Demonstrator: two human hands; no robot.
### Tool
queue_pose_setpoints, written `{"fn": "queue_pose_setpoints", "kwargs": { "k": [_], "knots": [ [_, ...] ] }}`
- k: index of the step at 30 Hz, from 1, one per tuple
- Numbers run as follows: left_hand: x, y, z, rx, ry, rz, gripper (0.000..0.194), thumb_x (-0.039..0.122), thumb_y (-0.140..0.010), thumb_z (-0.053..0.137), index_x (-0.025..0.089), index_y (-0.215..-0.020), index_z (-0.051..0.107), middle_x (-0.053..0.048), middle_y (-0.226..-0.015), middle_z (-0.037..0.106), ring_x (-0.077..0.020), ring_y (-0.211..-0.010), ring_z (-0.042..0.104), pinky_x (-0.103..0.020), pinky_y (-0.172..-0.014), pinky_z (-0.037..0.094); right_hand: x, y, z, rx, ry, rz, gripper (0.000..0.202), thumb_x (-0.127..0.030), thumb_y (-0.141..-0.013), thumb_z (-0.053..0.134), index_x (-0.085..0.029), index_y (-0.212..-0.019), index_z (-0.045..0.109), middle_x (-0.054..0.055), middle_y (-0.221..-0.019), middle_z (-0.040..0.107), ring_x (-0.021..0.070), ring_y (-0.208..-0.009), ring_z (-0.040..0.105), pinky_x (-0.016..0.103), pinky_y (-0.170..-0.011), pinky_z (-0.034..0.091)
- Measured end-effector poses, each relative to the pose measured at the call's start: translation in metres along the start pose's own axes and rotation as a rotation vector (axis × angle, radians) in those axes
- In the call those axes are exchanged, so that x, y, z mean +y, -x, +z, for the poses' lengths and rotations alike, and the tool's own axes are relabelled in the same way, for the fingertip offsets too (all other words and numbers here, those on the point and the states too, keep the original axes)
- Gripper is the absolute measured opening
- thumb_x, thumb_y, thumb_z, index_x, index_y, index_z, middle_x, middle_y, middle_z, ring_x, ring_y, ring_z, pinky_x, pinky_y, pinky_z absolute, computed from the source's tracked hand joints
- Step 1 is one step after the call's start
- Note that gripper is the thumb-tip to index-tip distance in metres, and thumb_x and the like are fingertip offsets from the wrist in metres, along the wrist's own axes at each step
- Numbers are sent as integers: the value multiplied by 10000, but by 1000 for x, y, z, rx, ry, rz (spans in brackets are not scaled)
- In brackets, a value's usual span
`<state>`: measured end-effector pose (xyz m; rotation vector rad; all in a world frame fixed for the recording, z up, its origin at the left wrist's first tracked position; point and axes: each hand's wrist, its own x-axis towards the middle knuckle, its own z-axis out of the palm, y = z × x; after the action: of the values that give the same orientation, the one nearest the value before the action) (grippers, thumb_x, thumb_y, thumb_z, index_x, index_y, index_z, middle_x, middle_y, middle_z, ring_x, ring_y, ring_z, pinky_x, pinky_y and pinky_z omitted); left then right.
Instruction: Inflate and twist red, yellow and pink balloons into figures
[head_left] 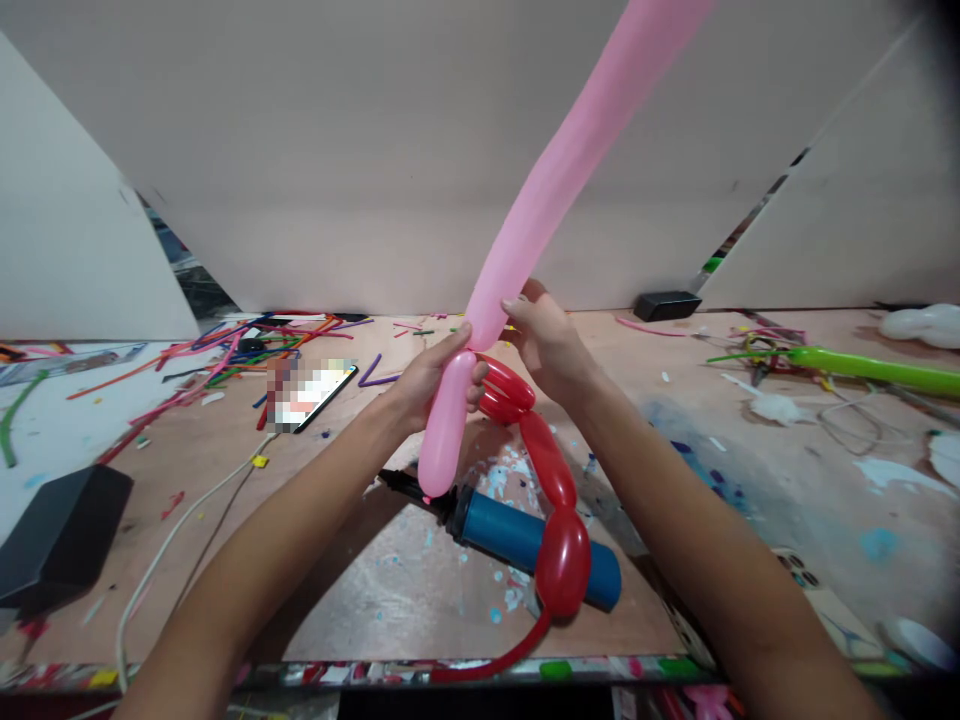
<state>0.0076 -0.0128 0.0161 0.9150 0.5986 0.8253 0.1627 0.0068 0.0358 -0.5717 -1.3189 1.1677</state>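
Note:
A long pink balloon (555, 190) slants up to the right and leaves the top of the view. A pinch near its lower end sets off a short segment that hangs down. My left hand (435, 380) is closed round the balloon at this pinch. Just above, my right hand (544, 335) has its fingers wrapped against the balloon's right side. Behind and below the hands is a red balloon (551, 460) twisted into several segments, its thin tail reaching the table's front edge. It lies partly over a blue hand pump (502, 525) with a black nozzle.
On the table (360, 600) a phone (322, 400) with a lit screen stands left of centre, near uninflated balloons (217, 350). Black blocks are at the far left and back right. A green balloon (877, 368) lies at right. White panels (375, 180) rise behind.

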Motion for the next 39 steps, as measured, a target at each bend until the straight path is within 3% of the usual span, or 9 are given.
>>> {"fn": "queue_pose_setpoints", "kwargs": {
  "k": [3,7,13,19,24,28,31,35,39],
  "knots": [
    [0,1,1,-5,25,4,398,527,-817,619,150,-720,536,16,-591,479,-79,-474,462,-218,-471,410,-1,3,1,72,104,-11,353,-445,-678,803,-214,-859,605,-3,-800,620,152,-778,581,278,-678,501],
    [-2,-1,0,-28,59,-21,502,657,-829,510,160,-786,568,12,-587,483,-88,-449,434,-228,-429,374,-3,1,-1,-31,-16,50,419,-462,-643,823,-218,-894,594,-4,-803,627,150,-752,588,281,-649,500],
    [-3,-1,-3,-30,31,2,340,449,-835,633,154,-708,522,16,-588,477,-77,-487,458,-209,-475,404,2,-5,-8,76,120,20,430,-508,-709,767,-225,-990,610,-17,-766,639,118,-694,568,230,-594,456],
    [-4,1,-1,-71,14,14,577,722,-837,415,169,-744,547,-6,-595,484,-99,-461,442,-249,-435,379,5,-5,-5,34,30,43,438,-487,-701,775,-222,-1009,614,-4,-816,667,133,-697,604,266,-639,505],
    [0,-1,3,58,25,267,516,662,-883,420,172,-847,576,2,-604,505,-95,-485,473,-242,-486,432,9,4,3,-141,159,150,502,-541,-803,651,-227,-1178,536,37,-946,674,157,-769,635,302,-679,533],
    [11,-2,-2,269,64,463,501,672,-787,581,172,-815,562,-21,-659,568,-135,-615,580,-281,-618,519,11,17,10,-445,569,237,774,-506,-709,746,-207,-1344,420,78,-1019,661,209,-806,642,340,-679,533],
    [23,-4,-16,387,99,688,401,485,-676,772,177,-851,584,-26,-752,615,-152,-724,629,-289,-718,535,6,21,11,-515,803,171,669,-460,-769,682,-189,-1328,434,99,-1065,648,218,-842,634,342,-705,522],
    [38,-3,-48,584,2,856,393,235,-566,828,188,-827,538,18,-755,562,-99,-668,577,-228,-671,511,-6,15,3,-355,894,33,434,-395,-793,656,-220,-1170,531,59,-989,658,211,-832,619,352,-727,503],
    [40,4,-67,651,-385,756,549,223,-573,837,219,-1040,547,-25,-918,604,-150,-765,611,-257,-639,523,-5,2,-11,-69,681,-88,422,-411,-712,743,-224,-1056,584,22,-879,622,178,-750,603,326,-663,500]
  ]
}}
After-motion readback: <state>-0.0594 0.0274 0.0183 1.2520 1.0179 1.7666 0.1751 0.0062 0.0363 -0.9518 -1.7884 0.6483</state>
